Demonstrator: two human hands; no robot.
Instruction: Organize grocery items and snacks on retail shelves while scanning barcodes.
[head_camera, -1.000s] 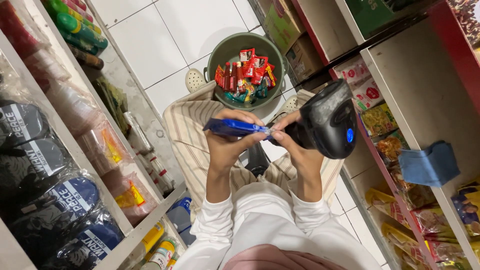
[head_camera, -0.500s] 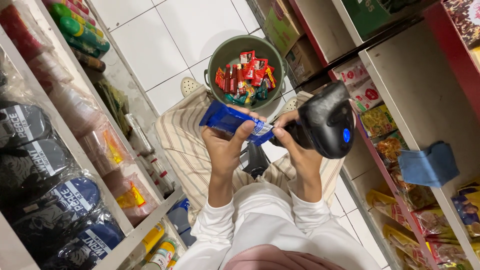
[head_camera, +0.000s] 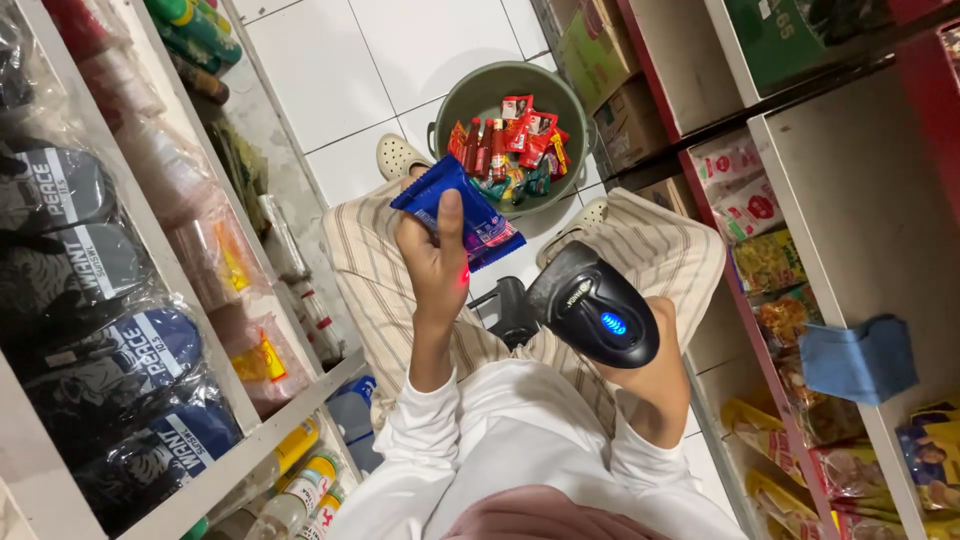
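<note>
Though pinched flat in left hand (head_camera: 437, 262), blue packet (head_camera: 458, 212) looks light, soft, crinkly, slippery; best held by edge. Right hand (head_camera: 655, 345) grip wrapped round black scanner (head_camera: 592, 313).

The left hand (head_camera: 437, 262) is raised in front of the body, its forearm running up from a bent elbow in a white sleeve pushed back to mid-forearm. Its fingers (head_camera: 451, 212) are curled closed in a grip, the thumb pressed flat along the front and pointing away from the body. A small red dot of light falls on the heel of this hand. The right hand (head_camera: 648, 345) sits lower and closer to the body, closed in a grip and mostly hidden; its bare forearm angles back to a white sleeve.
</note>
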